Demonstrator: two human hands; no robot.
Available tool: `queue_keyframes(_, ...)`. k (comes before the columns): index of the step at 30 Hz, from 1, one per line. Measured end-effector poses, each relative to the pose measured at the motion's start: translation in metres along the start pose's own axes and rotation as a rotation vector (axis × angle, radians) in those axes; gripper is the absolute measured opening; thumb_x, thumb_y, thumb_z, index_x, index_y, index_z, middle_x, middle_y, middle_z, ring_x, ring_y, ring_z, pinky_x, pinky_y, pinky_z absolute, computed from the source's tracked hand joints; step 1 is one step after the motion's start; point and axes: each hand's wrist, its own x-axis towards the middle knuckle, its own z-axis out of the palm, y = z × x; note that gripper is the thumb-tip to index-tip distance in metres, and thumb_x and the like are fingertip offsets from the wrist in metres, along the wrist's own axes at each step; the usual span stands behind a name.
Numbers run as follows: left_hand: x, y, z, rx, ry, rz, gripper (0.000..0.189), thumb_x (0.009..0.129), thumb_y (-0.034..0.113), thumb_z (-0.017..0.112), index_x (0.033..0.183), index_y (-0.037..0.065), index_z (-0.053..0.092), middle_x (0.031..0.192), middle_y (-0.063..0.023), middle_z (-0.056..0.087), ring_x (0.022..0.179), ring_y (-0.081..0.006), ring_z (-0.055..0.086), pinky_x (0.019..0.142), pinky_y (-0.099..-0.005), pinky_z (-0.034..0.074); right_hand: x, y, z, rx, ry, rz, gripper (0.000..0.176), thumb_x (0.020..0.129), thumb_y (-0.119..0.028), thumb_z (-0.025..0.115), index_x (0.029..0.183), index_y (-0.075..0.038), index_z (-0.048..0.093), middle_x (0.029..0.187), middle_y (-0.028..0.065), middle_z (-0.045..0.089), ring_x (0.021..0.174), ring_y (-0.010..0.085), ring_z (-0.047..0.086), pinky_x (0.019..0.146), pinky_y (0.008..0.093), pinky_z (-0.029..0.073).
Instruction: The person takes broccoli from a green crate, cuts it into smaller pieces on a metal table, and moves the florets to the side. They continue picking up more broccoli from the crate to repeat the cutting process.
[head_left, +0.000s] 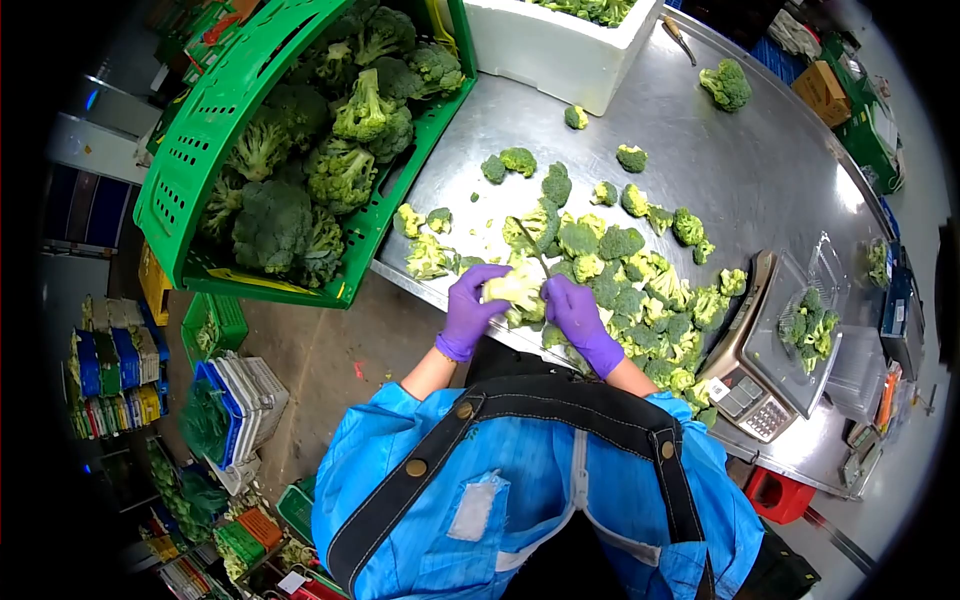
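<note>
My left hand (470, 312), in a purple glove, is closed around the pale stalk of a broccoli head (516, 288). In my right hand (582, 322), also gloved, is a knife (533, 246); its thin dark blade points away from me, beside the broccoli. The handle is hidden in my fingers. Both hands are at the near edge of the steel table (735, 160). Cut broccoli florets (620, 243) are heaped just beyond and to the right of my hands, with several loose ones scattered farther out.
A tilted green crate (200, 160) full of broccoli heads (272, 225) stands at left. At the back is a white foam box (555, 50) with florets. To the right, a scale (745, 395) carries a clear tray (790, 340) of florets. Another knife (680, 42) lies far back.
</note>
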Motion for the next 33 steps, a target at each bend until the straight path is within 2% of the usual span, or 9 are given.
queue_keyframes(3,0.010,0.007,-0.021,-0.451,0.089,-0.315,0.042,0.068,-0.001,0.056,0.109,-0.006,0.052,0.104,-0.0131,0.058,0.095,-0.0191,0.057,0.086,-0.0288,0.046,-0.002,0.010,-0.003,0.201,0.048,-0.026,0.038,0.094,-0.035,0.038,0.084,-0.004,0.059,0.051,0.0062,0.050,0.047,0.0145,0.051,0.049,0.0298,0.039)
queue_keyframes(7,0.018,-0.014,-0.040,-1.109,0.050,-0.367,0.041,0.081,0.001,0.051,0.120,-0.004,0.041,0.116,-0.0179,0.050,0.097,-0.0230,0.053,0.079,-0.0285,0.046,-0.007,-0.001,-0.006,0.096,0.106,-0.003,0.035,0.094,-0.032,0.040,0.085,-0.004,0.059,0.051,0.0054,0.049,0.047,0.0145,0.051,0.049,0.0298,0.040)
queue_keyframes(11,0.016,-0.012,-0.026,-1.231,0.145,-0.474,0.036,0.087,0.005,0.048,0.121,-0.003,0.040,0.114,-0.0151,0.051,0.091,-0.0226,0.052,0.071,-0.0280,0.047,-0.009,-0.008,-0.002,-0.016,0.122,-0.133,0.029,0.092,-0.029,0.045,0.086,-0.005,0.059,0.053,0.0094,0.052,0.049,0.0198,0.055,0.048,0.0326,0.041)
queue_keyframes(13,0.015,-0.019,-0.023,-1.461,0.233,-0.627,0.037,0.088,0.010,0.050,0.122,0.000,0.040,0.117,-0.0160,0.048,0.091,-0.0256,0.050,0.070,-0.0291,0.048,-0.007,-0.004,0.001,-0.264,0.212,-0.315,0.023,0.089,-0.028,0.050,0.086,-0.007,0.059,0.057,0.0129,0.055,0.052,0.0270,0.057,0.048,0.0358,0.042)
queue_keyframes(18,0.014,-0.025,-0.019,-1.640,0.247,-0.759,0.038,0.089,0.017,0.050,0.123,0.001,0.040,0.112,-0.0165,0.048,0.088,-0.0287,0.047,0.065,-0.0279,0.047,-0.011,-0.014,0.000,-0.346,0.191,-0.331,0.020,0.087,-0.028,0.053,0.085,-0.008,0.058,0.059,0.0133,0.056,0.053,0.0308,0.056,0.047,0.0376,0.042)
queue_keyframes(25,0.012,-0.035,-0.023,-1.606,0.274,-0.744,0.038,0.091,0.021,0.044,0.123,0.002,0.040,0.112,-0.0157,0.049,0.085,-0.0283,0.047,0.064,-0.0292,0.046,-0.010,-0.016,0.000,-0.373,0.204,-0.384,0.019,0.086,-0.026,0.054,0.084,-0.008,0.058,0.058,0.0125,0.056,0.051,0.0301,0.056,0.047,0.0374,0.042)
queue_keyframes(30,-0.015,-0.035,-0.061,-1.355,-0.046,-0.508,0.040,0.086,0.022,0.046,0.120,0.002,0.047,0.122,-0.0150,0.050,0.110,-0.0267,0.050,0.085,-0.0371,0.047,-0.011,-0.001,-0.002,-0.230,0.220,-0.216,0.019,0.086,-0.025,0.055,0.087,-0.006,0.059,0.063,0.0142,0.057,0.055,0.0319,0.057,0.050,0.0378,0.043)
queue_keyframes(32,-0.043,-0.024,-0.087,-1.060,0.054,-0.623,0.043,0.085,0.023,0.042,0.118,-0.003,0.048,0.118,-0.0168,0.053,0.109,-0.0280,0.051,0.092,-0.0400,0.043,-0.012,0.003,-0.006,-0.201,0.193,-0.150,0.020,0.088,-0.024,0.052,0.087,-0.006,0.060,0.065,0.0150,0.058,0.060,0.0321,0.058,0.053,0.0380,0.044)
queue_keyframes(33,-0.079,-0.130,-0.152,-0.271,0.096,-0.512,0.041,0.082,0.021,0.044,0.112,-0.005,0.052,0.112,-0.0187,0.056,0.104,-0.0295,0.055,0.093,-0.0411,0.042,-0.014,0.005,-0.006,-0.205,0.163,-0.157,0.020,0.088,-0.024,0.052,0.087,-0.006,0.060,0.065,0.0150,0.058,0.060,0.0321,0.058,0.053,0.0380,0.044)
